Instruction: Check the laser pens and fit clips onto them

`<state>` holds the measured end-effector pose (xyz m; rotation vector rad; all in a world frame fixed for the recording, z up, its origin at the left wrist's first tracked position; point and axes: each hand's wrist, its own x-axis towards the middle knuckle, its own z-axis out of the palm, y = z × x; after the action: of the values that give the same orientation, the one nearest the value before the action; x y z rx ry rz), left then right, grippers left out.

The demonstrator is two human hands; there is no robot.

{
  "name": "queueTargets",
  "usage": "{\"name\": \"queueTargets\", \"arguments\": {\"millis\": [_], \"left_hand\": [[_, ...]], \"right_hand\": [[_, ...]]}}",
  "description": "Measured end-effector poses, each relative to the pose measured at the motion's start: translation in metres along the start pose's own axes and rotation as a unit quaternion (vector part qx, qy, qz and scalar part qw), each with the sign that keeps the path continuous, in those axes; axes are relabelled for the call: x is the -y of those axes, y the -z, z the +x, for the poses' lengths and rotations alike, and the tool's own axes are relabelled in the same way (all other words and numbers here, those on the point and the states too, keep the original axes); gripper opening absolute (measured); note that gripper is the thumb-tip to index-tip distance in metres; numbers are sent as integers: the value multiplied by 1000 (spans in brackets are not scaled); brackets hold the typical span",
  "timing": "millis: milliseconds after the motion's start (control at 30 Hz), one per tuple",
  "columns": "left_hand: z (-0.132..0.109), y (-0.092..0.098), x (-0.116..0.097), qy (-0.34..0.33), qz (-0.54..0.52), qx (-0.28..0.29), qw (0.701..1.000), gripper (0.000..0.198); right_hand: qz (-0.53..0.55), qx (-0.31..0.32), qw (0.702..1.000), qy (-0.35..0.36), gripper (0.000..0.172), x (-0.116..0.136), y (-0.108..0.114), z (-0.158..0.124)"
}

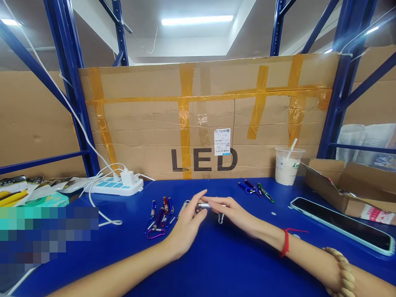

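Between my hands, above the table, is a silver keychain flashlight (204, 205), a small metal tube with a silver clip (220, 218) hanging below its right end. My left hand (187, 225) is closed on the left end, thumb and fingers around it. The fingers of my right hand (236, 212) pinch the right end and cover part of it. Left of my left hand lie several similar flashlights with coloured carabiners, among them a red one (166, 205), a blue one (153, 209) and one with a pink carabiner (156, 234). Another silver piece (183, 208) shows partly behind my left hand.
Farther back right lie a green flashlight (266, 193) and blue and purple ones (250, 187). A phone (340, 225), an open cardboard box (328, 185) and a drink cup (287, 167) stand right. A power strip (113, 186) with white cables sits back left. Cardboard (142, 123) walls the rear.
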<state>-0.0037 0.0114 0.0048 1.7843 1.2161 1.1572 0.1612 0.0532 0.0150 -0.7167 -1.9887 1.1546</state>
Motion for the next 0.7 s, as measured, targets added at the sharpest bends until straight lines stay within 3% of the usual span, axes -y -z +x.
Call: {"name": "queueTargets", "arguments": {"millis": [100,233,333,567,700], "left_hand": [[4,1,2,16,-137,-12,990,49],[7,2,3,37,-232,41,971,50],[9,0,2,48,-231,59,970,48],[9,-4,-1,81,-138,40,986,25],[6,-5,-1,77,-129,42,988,26]], "right_hand": [[16,12,1000,9,47,1,0,0],[-48,40,998,22,41,-4,-2,-1],[-85,52,995,28,38,-5,-5,-2],[-62,110,989,83,40,10,-10,-5],[-78,109,990,46,38,9,-9,-5]]}}
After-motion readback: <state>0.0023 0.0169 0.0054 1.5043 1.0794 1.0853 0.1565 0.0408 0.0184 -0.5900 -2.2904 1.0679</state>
